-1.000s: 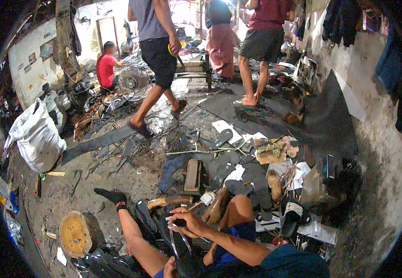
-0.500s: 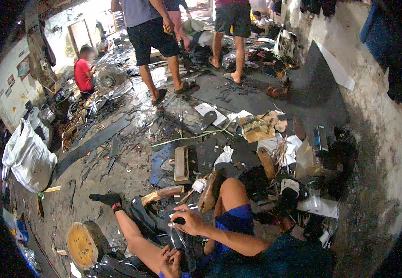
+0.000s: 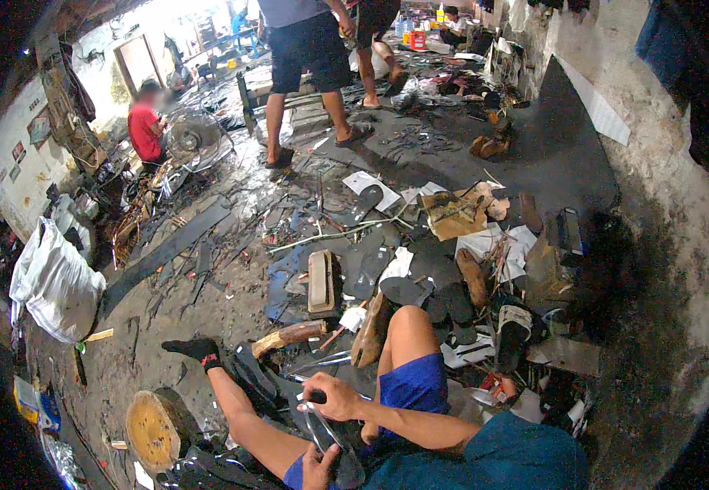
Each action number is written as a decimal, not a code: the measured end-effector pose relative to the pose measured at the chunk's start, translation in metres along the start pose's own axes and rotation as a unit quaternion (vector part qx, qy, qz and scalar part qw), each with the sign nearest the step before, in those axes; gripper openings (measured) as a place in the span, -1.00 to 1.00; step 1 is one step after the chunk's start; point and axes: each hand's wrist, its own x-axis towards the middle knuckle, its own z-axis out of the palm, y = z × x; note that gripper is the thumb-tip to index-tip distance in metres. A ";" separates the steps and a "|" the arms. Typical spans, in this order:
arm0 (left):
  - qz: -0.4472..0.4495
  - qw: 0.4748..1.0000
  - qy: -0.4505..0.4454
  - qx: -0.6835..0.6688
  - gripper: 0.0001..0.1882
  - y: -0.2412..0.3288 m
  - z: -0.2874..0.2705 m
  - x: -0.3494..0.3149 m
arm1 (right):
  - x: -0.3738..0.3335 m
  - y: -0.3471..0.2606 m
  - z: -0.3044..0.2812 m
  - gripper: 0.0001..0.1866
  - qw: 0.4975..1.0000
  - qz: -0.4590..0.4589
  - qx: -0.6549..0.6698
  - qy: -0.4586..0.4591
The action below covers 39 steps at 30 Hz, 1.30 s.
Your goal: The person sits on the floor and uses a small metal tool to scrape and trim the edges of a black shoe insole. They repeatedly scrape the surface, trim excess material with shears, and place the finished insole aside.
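Observation:
Low in the view, my left hand [image 3: 319, 467] is closed on the edge of a dark sole-shaped piece [image 3: 349, 467] in my lap. Just above it my right hand [image 3: 332, 397] is bent into a pinch. A small dark thing shows between its fingers, too unclear to name. A thin, shiny pale strip [image 3: 318, 428] runs in a narrow loop from the right fingers down to the left hand. Beyond the right hand, a brown wooden shoe last [image 3: 370, 333] leans by my bent knee.
A round wooden block [image 3: 152, 429] stands at lower left, below a white sack [image 3: 59, 282]. A tan tray-like block [image 3: 320, 280], a piece of wood [image 3: 289, 335], dark soles [image 3: 452, 304] and scraps litter the floor ahead. Two people stand beyond; a person in red [image 3: 146, 131] sits far left.
My left hand has turned and closed around the dark piece; my right hand has shifted slightly down. The pale strip now shows as a wider loop. The people standing ahead have moved.

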 end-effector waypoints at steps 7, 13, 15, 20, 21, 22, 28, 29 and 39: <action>0.081 0.976 0.133 0.152 -0.48 0.002 -0.006 0.008 | -0.009 -0.006 0.003 -0.38 0.996 0.086 0.027 0.026; 0.120 0.937 0.194 0.265 -0.46 0.010 -0.027 0.017 | -0.035 -0.035 0.007 -0.48 0.972 0.087 0.005 -0.218; 0.186 0.927 0.194 0.261 -0.57 0.003 -0.028 0.019 | -0.040 -0.041 0.008 -0.57 0.987 0.057 -0.021 -0.152; 0.126 0.929 0.197 0.286 -0.55 -0.027 -0.037 0.023 | -0.049 -0.046 0.017 -0.69 0.990 0.105 -0.032 -0.087; 0.144 0.925 0.206 0.286 -0.55 -0.032 -0.041 0.022 | -0.052 -0.047 0.017 -0.70 0.992 0.093 -0.001 -0.089; 0.169 0.915 0.217 0.294 -0.55 -0.035 -0.045 0.021 | -0.053 -0.046 0.016 -0.64 0.985 0.104 -0.015 -0.139; 0.159 0.893 0.296 -0.300 -0.65 -0.022 -0.088 -0.028 | -0.047 -0.043 -0.028 -0.61 0.970 0.194 0.099 -0.105; 0.188 0.862 0.323 -0.343 -0.61 -0.014 -0.096 -0.039 | -0.045 -0.041 -0.044 -0.63 0.979 0.156 0.094 -0.087; 0.291 0.762 0.142 -0.560 -0.58 0.053 -0.140 -0.036 | -0.021 -0.039 -0.113 -0.72 0.986 0.153 0.057 0.018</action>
